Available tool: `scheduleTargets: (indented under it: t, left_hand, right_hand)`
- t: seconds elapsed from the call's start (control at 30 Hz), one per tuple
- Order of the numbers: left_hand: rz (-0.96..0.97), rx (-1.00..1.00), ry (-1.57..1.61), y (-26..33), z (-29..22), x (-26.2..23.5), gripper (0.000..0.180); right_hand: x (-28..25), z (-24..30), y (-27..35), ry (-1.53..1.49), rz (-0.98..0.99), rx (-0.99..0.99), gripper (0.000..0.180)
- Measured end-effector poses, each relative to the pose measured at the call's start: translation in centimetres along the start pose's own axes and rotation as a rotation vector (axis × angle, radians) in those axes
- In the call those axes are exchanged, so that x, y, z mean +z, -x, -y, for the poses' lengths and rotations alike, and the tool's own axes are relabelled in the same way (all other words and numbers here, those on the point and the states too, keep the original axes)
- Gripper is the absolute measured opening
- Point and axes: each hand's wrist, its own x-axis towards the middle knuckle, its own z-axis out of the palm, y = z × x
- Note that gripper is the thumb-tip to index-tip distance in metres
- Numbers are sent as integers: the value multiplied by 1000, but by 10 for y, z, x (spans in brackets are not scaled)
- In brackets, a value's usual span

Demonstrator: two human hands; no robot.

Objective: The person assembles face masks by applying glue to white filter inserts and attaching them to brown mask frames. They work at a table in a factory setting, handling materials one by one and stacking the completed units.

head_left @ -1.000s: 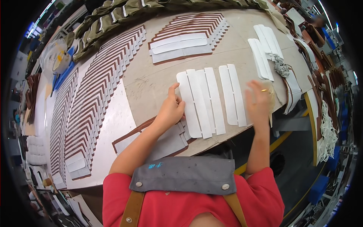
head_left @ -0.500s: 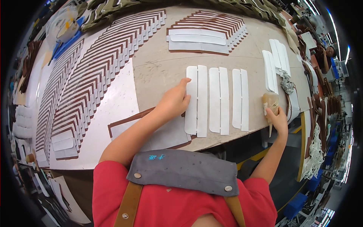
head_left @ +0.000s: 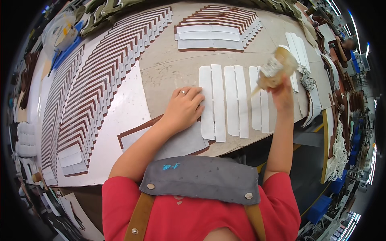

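Observation:
My right hand is wrapped round a translucent squeeze bottle, cloudy with yellowish residue. The bottle is tilted, its thin nozzle slanting down and left over the third pair of white strips. Two more pairs of white strips lie upright to the left, a middle pair and a left pair. My left hand lies flat with fingers apart, fingertips at the left pair's outer edge. Under my left forearm is a grey-white panel with brown edging, partly covered by the arm and strips.
Overlapping rows of brown-edged white panels fan across the table's left side. A shorter fanned stack lies at the back. More white strips rest at the far right. Olive cloth lines the far edge; a blue tray stands back left.
My right hand has raised the squeeze bottle from the table's right front edge, up and left over the strips, tipping it. My left hand has flattened beside the left pair.

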Motion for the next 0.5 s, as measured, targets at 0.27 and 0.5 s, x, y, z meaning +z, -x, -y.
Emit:
scheduleTargets:
  t: [0.27, 0.5]
  left_hand:
    - [188, 9, 24, 2, 2, -14, 59]
    - [250, -5, 51, 1, 3, -21, 62]
  right_hand:
    - [86, -12, -50, 26, -8, -94, 61]
    - [97, -22, -67, 285, -118, -162, 43]
